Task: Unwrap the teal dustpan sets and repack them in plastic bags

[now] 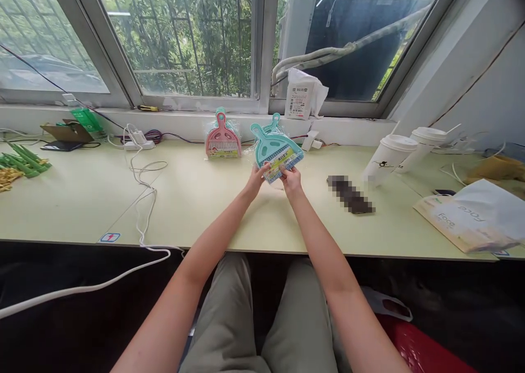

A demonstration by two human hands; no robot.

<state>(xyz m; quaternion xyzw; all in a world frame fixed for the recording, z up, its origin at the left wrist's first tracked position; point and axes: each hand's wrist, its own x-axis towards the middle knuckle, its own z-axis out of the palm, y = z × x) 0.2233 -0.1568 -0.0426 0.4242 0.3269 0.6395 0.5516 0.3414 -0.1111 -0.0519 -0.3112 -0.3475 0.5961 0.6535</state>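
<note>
A turquoise mini dustpan and brush set (275, 147) in clear wrap is held tilted above the table, its handle toward the upper left. My left hand (257, 179) grips its lower left corner, and my right hand (290, 179) grips the lower edge, thumbs on the printed label. Just behind it another turquoise dustpan (274, 122) shows only its handle and upper part; whether the two touch, I cannot tell. To the left, a pink dustpan set (223, 138) stands upright near the wall, with more turquoise ones stacked behind it.
White cables (143, 198) cross the table on the left near a power strip (138, 142). On the right are a blurred dark object (350, 194), two white cups (388, 157) with straws, and a paper packet (471, 214). A tissue pack (304, 95) sits on the sill.
</note>
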